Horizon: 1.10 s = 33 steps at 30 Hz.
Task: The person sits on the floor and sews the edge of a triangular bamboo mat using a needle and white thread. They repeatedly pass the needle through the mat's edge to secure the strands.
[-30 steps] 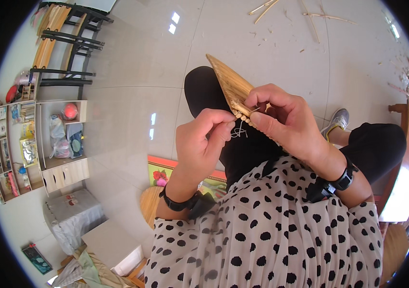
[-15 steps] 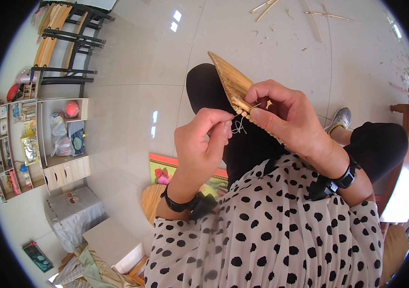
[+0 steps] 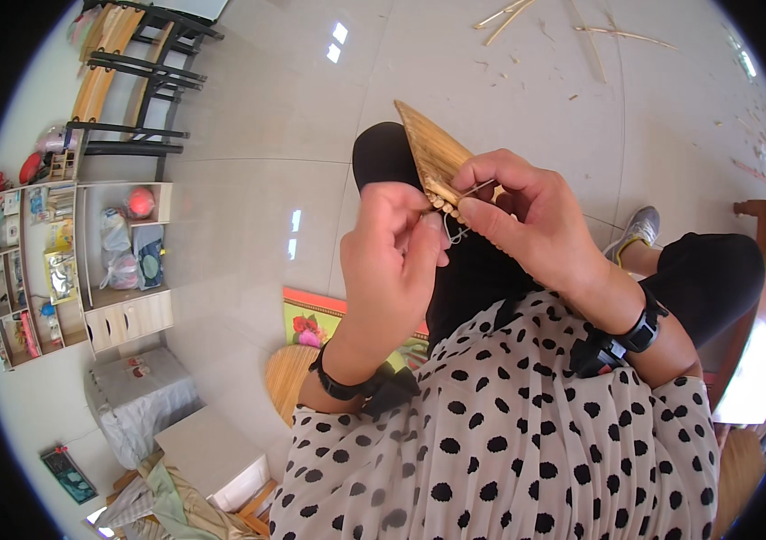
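Note:
A stiff panel of pale yellow plant stalks (image 3: 441,148), laid side by side, rests over my left knee, its corner pointing away from me. My right hand (image 3: 531,207) grips the panel's near edge between thumb and fingers. A thin needle-like sliver (image 3: 480,187) shows between those fingers. At the cut stalk ends, the fingers of my left hand (image 3: 392,256) are pinched together; what they hold is too small to make out. A loop of white thread (image 3: 456,236) hangs below the stalk ends, between the hands.
Loose stalks (image 3: 617,33) and scraps lie on the tiled floor ahead. A round woven mat (image 3: 288,373) and a flowered mat (image 3: 311,310) are by my left side. Shelves (image 3: 126,247) and folded black-legged furniture (image 3: 140,81) stand left; a wooden table (image 3: 756,333) stands right.
My left hand has moved slightly away from me and its fingers have curled in against the stalk ends. More of the needle-like sliver shows at my right fingers.

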Available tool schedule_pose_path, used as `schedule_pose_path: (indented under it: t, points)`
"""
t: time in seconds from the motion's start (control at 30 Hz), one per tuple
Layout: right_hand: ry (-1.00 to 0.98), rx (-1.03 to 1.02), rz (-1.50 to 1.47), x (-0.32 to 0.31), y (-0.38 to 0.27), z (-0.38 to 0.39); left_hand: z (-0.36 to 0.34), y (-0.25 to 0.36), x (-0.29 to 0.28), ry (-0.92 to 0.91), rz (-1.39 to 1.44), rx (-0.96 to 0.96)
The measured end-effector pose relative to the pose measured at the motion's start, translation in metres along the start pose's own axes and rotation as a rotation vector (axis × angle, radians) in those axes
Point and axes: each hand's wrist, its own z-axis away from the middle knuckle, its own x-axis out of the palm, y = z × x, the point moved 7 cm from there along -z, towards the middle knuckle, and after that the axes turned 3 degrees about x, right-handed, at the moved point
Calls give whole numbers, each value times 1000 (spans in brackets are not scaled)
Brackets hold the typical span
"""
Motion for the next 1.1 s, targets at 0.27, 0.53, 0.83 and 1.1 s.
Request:
schedule_pose_path:
  t: [0.27,0.53,0.83,1.1]
  points:
    - [-42,61,54,7,-1,0,-7,7,-6,80,-321,88]
    - [4,-66,126,8,-3,0,-11,9,2,182,-426,80]
    - [33,-21,113,4,-3,-1,-11,9,4,218,-365,16]
    - [36,-39,105,4,-3,-2,-13,9,6,197,-346,7]
